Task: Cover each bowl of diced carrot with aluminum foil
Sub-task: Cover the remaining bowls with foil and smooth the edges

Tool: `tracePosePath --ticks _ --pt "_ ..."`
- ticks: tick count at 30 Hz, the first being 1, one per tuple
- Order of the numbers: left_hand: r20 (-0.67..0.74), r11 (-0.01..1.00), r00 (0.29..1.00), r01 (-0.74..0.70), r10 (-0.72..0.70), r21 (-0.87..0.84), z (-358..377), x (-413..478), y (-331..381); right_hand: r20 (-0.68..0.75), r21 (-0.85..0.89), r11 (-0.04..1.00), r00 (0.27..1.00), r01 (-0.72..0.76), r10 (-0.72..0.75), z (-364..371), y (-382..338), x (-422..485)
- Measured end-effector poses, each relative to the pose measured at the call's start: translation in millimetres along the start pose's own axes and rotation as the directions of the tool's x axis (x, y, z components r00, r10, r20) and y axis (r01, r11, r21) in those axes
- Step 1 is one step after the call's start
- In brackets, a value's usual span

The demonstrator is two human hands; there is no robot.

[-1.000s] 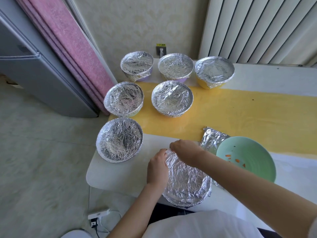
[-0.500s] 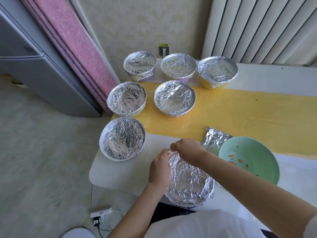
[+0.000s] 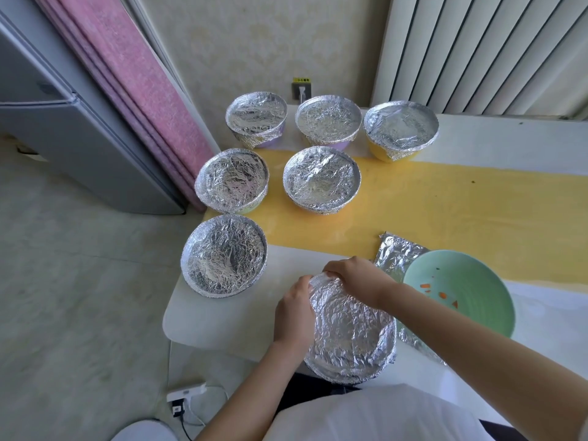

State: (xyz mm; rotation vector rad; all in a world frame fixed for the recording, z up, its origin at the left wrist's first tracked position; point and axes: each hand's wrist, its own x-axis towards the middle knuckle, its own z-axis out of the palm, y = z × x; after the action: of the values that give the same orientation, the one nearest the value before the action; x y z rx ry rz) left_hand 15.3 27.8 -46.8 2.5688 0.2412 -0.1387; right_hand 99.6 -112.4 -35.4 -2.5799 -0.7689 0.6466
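Under the fingers [image 3: 332, 271] stands a white table [image 3: 222, 319], its rounded corner to their left, and a broad yellow runner [image 3: 445, 211] crosses it just beyond them. Farther beyond, a cream wall [image 3: 270, 43] with a faint embossed pattern carries a socket [image 3: 301, 92] with a small yellow label above it. Beyond and to the right hang white vertical slats [image 3: 477, 49]. Beyond and to the left, a pink curtain [image 3: 136, 84] falls aslant beside a grey cabinet [image 3: 79, 148]. Left of the fingers lies a pale marbled floor [image 3: 79, 313]. Nearer than them, a white power strip [image 3: 186, 393] with a dark plug rests on it. Soft daylight fills the room.
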Motion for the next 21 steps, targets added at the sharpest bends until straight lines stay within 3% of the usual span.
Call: tracePosePath --ticks 5,9,16,21 --pt "-0.044 0.991 0.992 0.115 -0.118 -0.065 -4 -9 -4 -0.038 0.060 0.998 0.999 0.015 -0.013 -3 -2 -4" --pt "-0.078 0.987 0.995 0.041 -0.053 -0.153 -6 -7 -3 -0.034 0.085 0.996 0.999 -0.037 0.040 -1 2 -1" --pt "-0.078 0.986 0.997 -0.009 -0.004 -0.167 -5 6 0 0.014 -0.173 0.985 1.000 0.017 -0.015 -6 -10 0" --pt "-0.085 0.989 0.996 -0.007 -0.006 -0.151 -4 5 6 0.053 -0.245 0.969 0.998 0.041 -0.029 -7 -19 1"
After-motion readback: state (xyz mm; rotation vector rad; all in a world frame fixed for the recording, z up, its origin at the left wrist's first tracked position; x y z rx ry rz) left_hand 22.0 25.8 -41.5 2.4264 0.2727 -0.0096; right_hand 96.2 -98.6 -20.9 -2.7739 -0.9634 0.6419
